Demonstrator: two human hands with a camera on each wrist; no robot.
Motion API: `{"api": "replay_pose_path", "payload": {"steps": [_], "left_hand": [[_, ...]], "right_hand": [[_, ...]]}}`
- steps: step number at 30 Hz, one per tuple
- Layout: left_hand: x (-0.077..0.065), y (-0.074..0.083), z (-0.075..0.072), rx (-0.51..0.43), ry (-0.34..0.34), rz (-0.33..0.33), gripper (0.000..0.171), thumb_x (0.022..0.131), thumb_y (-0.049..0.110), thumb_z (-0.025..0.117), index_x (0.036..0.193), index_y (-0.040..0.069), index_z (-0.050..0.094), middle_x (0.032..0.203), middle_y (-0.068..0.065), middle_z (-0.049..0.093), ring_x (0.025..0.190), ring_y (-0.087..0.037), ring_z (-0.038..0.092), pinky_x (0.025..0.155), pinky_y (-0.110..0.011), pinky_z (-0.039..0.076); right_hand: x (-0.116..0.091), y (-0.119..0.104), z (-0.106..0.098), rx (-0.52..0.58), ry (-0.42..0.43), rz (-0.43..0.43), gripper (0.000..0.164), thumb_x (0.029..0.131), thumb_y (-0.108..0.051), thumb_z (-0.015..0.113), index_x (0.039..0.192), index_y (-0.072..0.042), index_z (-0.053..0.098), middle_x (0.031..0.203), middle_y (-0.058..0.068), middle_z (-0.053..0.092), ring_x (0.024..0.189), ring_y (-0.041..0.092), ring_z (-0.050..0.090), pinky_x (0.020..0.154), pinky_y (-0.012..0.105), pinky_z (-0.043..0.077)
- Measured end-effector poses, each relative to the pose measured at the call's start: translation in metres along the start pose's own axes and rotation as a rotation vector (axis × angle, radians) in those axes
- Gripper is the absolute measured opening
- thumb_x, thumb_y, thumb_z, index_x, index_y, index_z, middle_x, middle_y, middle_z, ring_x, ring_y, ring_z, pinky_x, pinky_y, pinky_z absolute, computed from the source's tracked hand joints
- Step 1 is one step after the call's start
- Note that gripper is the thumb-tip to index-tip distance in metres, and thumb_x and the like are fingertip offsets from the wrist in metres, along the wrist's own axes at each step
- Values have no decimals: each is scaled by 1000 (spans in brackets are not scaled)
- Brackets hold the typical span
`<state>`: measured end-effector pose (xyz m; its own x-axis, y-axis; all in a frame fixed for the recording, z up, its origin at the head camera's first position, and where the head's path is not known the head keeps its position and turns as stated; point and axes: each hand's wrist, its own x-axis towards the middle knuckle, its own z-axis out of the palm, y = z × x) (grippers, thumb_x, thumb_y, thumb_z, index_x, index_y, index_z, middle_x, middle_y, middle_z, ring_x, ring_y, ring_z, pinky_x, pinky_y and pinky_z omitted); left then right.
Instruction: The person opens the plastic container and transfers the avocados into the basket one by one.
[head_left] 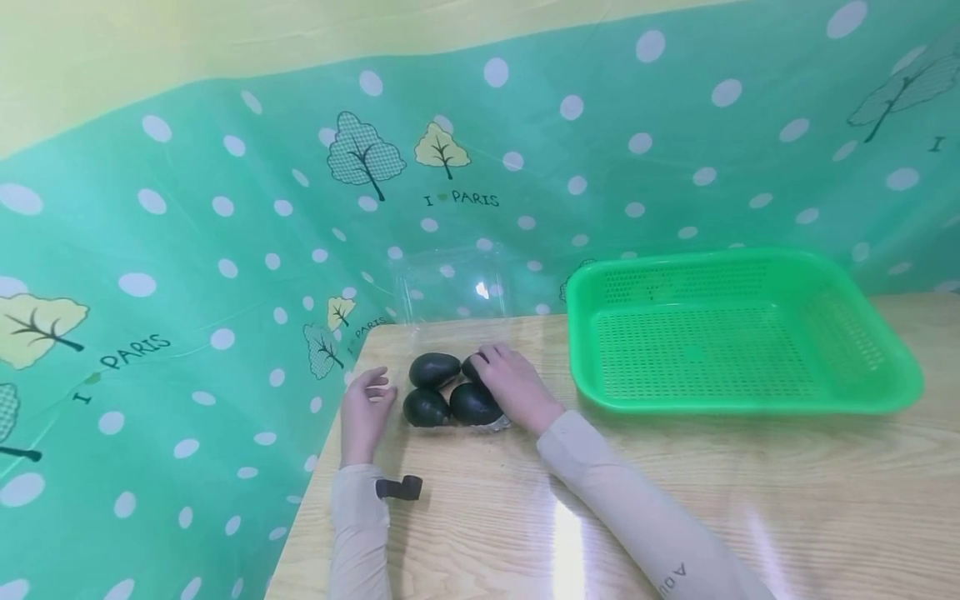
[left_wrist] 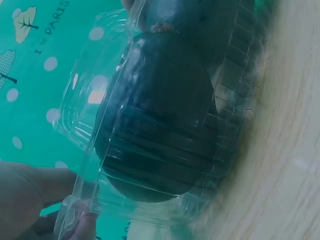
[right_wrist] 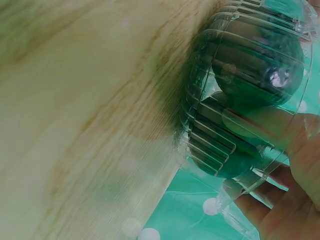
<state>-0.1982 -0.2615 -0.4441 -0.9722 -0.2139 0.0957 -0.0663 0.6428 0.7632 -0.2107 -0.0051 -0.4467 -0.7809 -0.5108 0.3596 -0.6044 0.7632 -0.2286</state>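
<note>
Dark avocados [head_left: 427, 407] sit in two rows inside a clear plastic clamshell container [head_left: 491, 425], its transparent lid [head_left: 450, 287] standing raised at the back. My left hand [head_left: 367, 412] is at the container's left side. In the left wrist view, its thumb and fingers pinch the container's rim [left_wrist: 72, 212]. My right hand [head_left: 517, 387] reaches over the right side and grips the back right avocado [head_left: 470, 367], partly covering it. Through the ribbed wall in the right wrist view, the right thumb [right_wrist: 260, 122] lies against this avocado [right_wrist: 220, 150].
A green perforated plastic basket [head_left: 697, 400] stands to the right on the wooden table [head_left: 480, 517]. Behind and to the left hangs a green dotted cloth [head_left: 225, 333] with tree prints. A black strap [head_left: 401, 487] sticks out from the left sleeve.
</note>
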Motion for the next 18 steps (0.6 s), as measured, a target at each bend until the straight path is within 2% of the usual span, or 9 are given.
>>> {"api": "replay_pose_path", "payload": {"steps": [7,18], "left_hand": [[1,-1,-2,-8,-1,-75,37,94,13,64,129,3,62,119,-19,66,108,-34,64,91,-47,54],[4,-4,-1,-17,-29,-71,35,94,12,64,129,5,64,116,-18,68,105,-33,66,87,-41,56]], "right_hand": [[2,-1,2,-17,-7,4,40,85,3,71,124,-6,64,121,11,63,115,28,57,100,38,51],[2,-1,3,-28,-21,41,43,84,3,72,126,-5,62,119,14,63,112,30,60,98,37,53]]}}
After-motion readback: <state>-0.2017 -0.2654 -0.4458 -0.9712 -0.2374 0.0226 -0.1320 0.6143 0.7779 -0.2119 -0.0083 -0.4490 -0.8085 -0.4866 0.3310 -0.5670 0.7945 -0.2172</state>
